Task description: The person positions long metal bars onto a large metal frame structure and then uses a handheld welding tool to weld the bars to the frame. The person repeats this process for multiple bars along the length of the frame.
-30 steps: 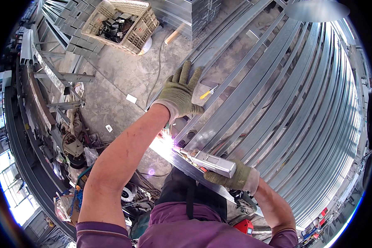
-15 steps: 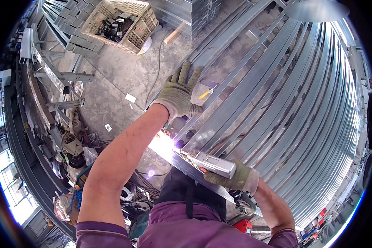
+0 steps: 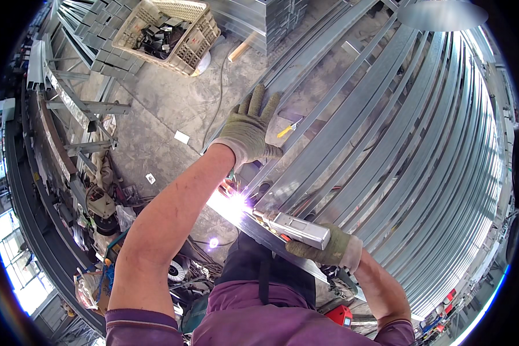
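My right hand [image 3: 324, 249], in a grey-green glove, is closed around a silver, box-bodied handheld welding torch [image 3: 303, 229]. Its tip points left at a brilliant white-violet glow with sparks [image 3: 237, 206], which washes out the joint beneath. That glow sits at the near ends of the long galvanized metal profiles [image 3: 346, 130], by a crosswise metal bar [image 3: 279, 247] in front of my body. My left hand [image 3: 247, 131], gloved alike, lies with fingers spread over the leftmost profiles, beyond the glow. Nothing shows in its grasp.
A yellow-handled tool [image 3: 286, 131] lies between profiles. Beyond my left hand stand a beige plastic crate [image 3: 209, 49] of small dark metal pieces and stacked metal tubing [image 3: 104, 40]. Cables and clutter lie below my left forearm. A red device [image 3: 339, 315] is at lower right.
The welding glow has shrunk a little and sits slightly farther right. The torch and my right hand have shifted very slightly right; my left hand stays in place.
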Motion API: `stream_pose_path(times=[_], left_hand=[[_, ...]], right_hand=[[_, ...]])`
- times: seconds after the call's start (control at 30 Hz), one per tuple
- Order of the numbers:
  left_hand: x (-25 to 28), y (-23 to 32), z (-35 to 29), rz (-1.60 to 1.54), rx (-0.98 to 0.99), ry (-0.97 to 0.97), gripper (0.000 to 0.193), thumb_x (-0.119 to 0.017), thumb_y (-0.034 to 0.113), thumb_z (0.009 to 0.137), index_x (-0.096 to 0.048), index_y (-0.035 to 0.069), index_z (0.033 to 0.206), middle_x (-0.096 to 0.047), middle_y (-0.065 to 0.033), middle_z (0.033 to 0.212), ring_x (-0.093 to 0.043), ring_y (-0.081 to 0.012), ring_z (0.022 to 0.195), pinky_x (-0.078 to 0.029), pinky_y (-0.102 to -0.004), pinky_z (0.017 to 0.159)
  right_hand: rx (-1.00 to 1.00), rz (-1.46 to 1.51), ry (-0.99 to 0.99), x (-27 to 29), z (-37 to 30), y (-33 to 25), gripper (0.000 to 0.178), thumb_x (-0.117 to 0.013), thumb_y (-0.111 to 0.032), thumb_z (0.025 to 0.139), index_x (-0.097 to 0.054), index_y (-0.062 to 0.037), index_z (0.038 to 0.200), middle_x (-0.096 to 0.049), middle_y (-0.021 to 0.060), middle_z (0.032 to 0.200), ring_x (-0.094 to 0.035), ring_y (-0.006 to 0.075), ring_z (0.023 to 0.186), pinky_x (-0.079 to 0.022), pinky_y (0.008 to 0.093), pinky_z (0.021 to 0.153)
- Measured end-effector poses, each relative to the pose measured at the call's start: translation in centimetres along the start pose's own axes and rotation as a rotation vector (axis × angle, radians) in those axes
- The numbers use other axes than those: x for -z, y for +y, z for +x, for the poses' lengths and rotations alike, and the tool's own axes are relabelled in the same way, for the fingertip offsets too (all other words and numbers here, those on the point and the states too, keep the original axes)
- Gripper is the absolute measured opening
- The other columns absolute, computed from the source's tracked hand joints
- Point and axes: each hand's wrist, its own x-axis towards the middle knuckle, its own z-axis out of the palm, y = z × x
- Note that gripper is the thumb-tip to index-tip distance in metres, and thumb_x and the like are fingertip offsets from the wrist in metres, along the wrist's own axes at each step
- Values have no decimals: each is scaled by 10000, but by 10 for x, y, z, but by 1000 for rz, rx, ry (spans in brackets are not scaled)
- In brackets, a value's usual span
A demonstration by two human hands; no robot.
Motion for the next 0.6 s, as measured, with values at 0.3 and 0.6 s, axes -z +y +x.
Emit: stream_pose_path(times=[0.3, 0.6], left_hand=[[-1, -1, 0, 8, -3, 12, 1463, -893, 695, 687, -12, 206, 1748, -36, -312, 1770, -166, -490, 1627, -212, -514, 1322], [-2, -1, 1, 34, -1, -3, 1455, -872, 713, 707, -6, 180, 1747, -30, -313, 1771, -156, -491, 1630, -211, -506, 1320]], right_hand=[[176, -10, 79, -9, 3, 26, 511, -753, -448, 1015, -692, -114, 1397, -779, 131, 1227, -743, 278, 1139, -579, 364, 978], [66, -73, 28, -3, -5, 12, 554, -715, -512, 1021, -673, -136, 1426, -773, 144, 1243, -736, 314, 1153, -579, 387, 971]])
